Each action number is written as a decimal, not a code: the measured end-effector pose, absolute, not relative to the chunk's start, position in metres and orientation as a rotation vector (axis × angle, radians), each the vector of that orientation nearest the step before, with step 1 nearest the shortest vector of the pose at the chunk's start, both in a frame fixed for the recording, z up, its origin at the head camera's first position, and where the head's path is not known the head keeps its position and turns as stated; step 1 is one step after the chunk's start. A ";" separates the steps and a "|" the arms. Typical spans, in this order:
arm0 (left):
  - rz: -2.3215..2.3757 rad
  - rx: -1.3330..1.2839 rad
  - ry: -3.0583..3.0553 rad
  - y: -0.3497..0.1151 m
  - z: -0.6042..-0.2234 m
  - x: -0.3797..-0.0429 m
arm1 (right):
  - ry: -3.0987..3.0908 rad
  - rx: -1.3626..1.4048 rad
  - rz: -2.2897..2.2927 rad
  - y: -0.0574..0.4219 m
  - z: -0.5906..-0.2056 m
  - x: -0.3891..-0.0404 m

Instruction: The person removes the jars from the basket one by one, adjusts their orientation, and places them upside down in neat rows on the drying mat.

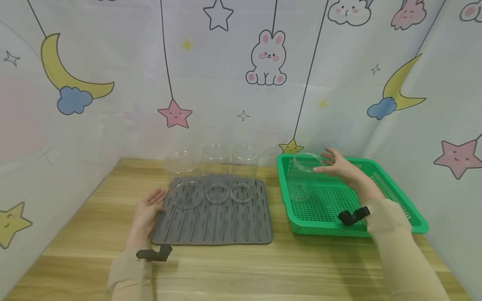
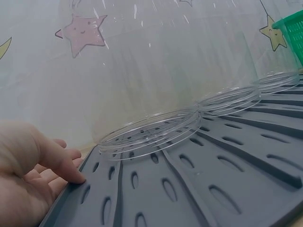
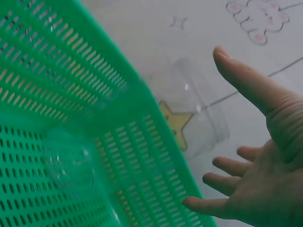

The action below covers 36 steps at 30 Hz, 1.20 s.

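Note:
Three clear, see-through jars stand upright on a grey ridged drying mat (image 1: 211, 228): a wide jar (image 1: 184, 194) at left and two narrower jars (image 1: 217, 194) (image 1: 242, 193) beside it. My left hand (image 1: 147, 211) rests at the mat's left edge, a fingertip touching its top in the left wrist view. Another clear jar (image 1: 300, 190) stands in the left part of a green slotted basket (image 1: 308, 230). Beside that jar's rim is my right hand (image 1: 340, 169), thumb and fingers spread. In the right wrist view the fingers are apart from the jar (image 3: 199, 113).
The wooden table (image 1: 233, 271) extends in front of mat and basket. A white curtain (image 1: 226, 83) printed with stars, moons and a rabbit hangs close behind them and along both sides. Dark wrist cameras (image 1: 154, 253) (image 1: 354, 216) sit on both sleeves.

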<state>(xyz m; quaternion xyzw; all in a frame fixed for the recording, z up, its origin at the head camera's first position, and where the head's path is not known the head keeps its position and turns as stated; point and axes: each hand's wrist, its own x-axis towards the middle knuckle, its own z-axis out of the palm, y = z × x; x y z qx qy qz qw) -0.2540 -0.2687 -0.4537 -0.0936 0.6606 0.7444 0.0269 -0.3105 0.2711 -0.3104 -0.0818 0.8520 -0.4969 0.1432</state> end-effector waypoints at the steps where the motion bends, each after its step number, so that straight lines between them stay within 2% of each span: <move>1: 2.301 -0.291 2.040 -0.268 -0.454 -0.254 | 2.446 -0.239 -1.399 0.274 -0.313 -0.314; 9: 2.309 -0.283 2.047 -0.268 -0.456 -0.253 | 2.332 -0.367 -1.233 0.287 -0.336 -0.334; 16: 2.318 -0.286 2.043 -0.271 -0.457 -0.252 | 2.245 -0.515 -1.273 0.289 -0.354 -0.350; 36: 2.295 -0.324 2.081 -0.266 -0.456 -0.255 | 2.172 -0.559 -1.380 0.289 -0.370 -0.352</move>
